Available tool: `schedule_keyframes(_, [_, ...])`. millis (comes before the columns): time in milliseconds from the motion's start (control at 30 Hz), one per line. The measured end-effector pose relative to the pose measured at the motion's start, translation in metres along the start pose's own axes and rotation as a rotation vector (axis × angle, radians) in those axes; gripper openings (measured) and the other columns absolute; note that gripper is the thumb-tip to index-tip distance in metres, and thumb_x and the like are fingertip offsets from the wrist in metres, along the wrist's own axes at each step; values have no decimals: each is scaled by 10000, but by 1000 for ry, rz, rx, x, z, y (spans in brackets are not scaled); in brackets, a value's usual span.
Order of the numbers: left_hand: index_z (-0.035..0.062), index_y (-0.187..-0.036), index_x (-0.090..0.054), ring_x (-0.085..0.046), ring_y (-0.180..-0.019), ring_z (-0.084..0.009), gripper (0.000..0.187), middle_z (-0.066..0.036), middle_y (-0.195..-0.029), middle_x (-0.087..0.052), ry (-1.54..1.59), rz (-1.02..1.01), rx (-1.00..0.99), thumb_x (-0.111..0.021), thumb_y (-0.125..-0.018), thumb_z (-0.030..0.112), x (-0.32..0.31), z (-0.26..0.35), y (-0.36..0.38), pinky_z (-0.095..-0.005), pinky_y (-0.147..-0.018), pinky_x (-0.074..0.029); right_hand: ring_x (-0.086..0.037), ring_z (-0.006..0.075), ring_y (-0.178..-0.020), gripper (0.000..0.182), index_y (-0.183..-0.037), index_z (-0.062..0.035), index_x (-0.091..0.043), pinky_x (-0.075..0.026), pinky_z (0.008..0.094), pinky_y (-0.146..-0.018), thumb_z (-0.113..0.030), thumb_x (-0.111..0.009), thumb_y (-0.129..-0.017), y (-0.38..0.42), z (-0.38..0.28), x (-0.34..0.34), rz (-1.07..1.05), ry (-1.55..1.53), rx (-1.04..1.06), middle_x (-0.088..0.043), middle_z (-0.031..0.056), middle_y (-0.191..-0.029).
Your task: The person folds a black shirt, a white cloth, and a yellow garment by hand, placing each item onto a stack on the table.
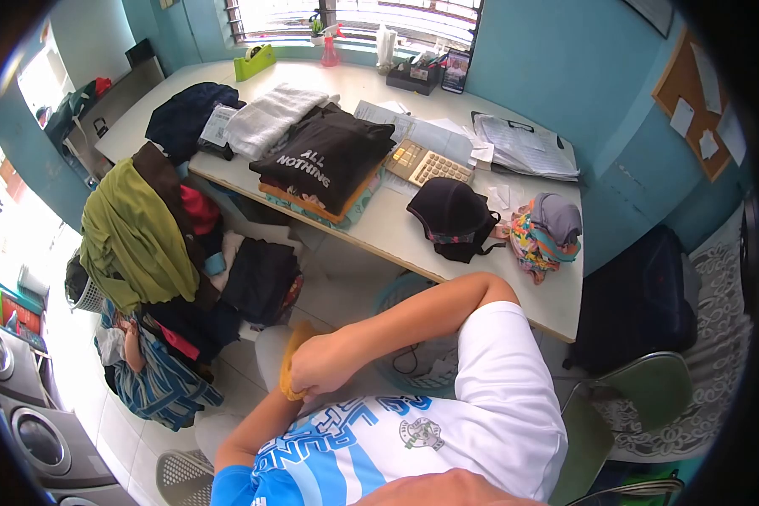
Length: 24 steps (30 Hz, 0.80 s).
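Observation:
My right hand (322, 363) comes across my body with its fingers closed on a mustard-yellow cloth (297, 347). That cloth wraps around the end of my left arm, so my left hand is hidden and its fingers do not show. What garment the cloth is, I cannot make out. Left of my hands stands a heap of clothes, with a green garment (135, 236) draped on top and a folded dark garment (260, 278) nearest to me. A striped blue garment (156, 371) hangs low on the heap.
On the white table (371, 244) lie a folded black shirt (320, 160), white towels (274, 118), a calculator (430, 163), a black bra (451, 215) and colourful cloth (541, 240). Below its edge stands a bluish basket (396, 304). Green chairs (586, 438) stand right; washing machines (42, 438) left.

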<state>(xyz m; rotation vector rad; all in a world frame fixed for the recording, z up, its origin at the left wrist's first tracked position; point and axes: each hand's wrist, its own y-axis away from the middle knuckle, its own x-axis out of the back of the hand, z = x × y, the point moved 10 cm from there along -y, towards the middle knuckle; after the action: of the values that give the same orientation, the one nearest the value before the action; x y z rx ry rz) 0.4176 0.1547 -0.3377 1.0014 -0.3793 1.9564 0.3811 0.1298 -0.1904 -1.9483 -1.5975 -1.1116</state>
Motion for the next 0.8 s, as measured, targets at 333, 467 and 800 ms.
schedule_keyframes(333, [62, -1303, -460, -488, -1205, -242, 495, -130, -1339, -466, 21, -16, -10, -621, -835, 67, -1, -2, -4, -350, -1007, -401, -627, 336, -852, 273, -964, -18, -657, -485, 415, -746, -256, -555, -879, 1, 8, 4, -9, 22, -34, -648, 176, -866])
schedule_keyframes(467, [62, -1305, -459, -487, -1206, -240, 498, -129, -1344, -462, 44, -24, -12, -622, -835, 66, 4, -7, -8, -349, -1008, -401, -625, 333, -878, 276, -982, -46, -648, -483, 423, -758, -280, -534, -888, 7, 15, 21, 17, 38, -159, -647, 178, -890])
schedule_keyframes(800, [63, -1311, -455, -486, -1210, -236, 505, -126, -1357, -453, 607, -15, -67, -626, -836, 62, 73, -19, 11, -346, -1011, -402, -613, 344, -919, 329, -1035, -50, -617, -481, 426, -804, -330, -480, -931, 25, 71, 83, 299, -41, -437, -639, 177, -943])
